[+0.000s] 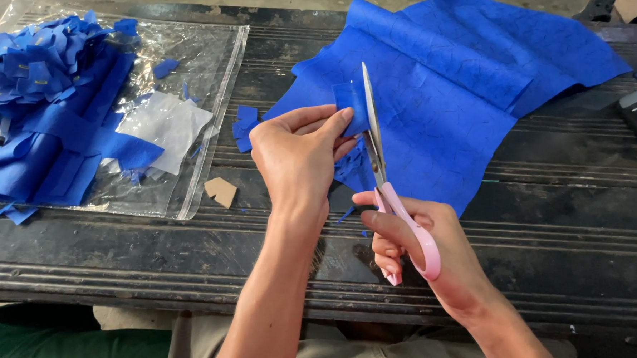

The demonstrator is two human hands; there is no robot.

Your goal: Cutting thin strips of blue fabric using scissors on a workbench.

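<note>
Blue fabric scrap (352,105) sits pinched in your left hand (298,153), lifted off the dark grooved wooden surface (559,240) so the pink-handled scissors (393,196) gripped in your right hand (430,248) meet its edge.

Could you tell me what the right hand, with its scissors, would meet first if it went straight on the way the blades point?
Probably the large blue fabric sheet: the right hand aims the scissors away across it, though blade height is unclear.
</note>
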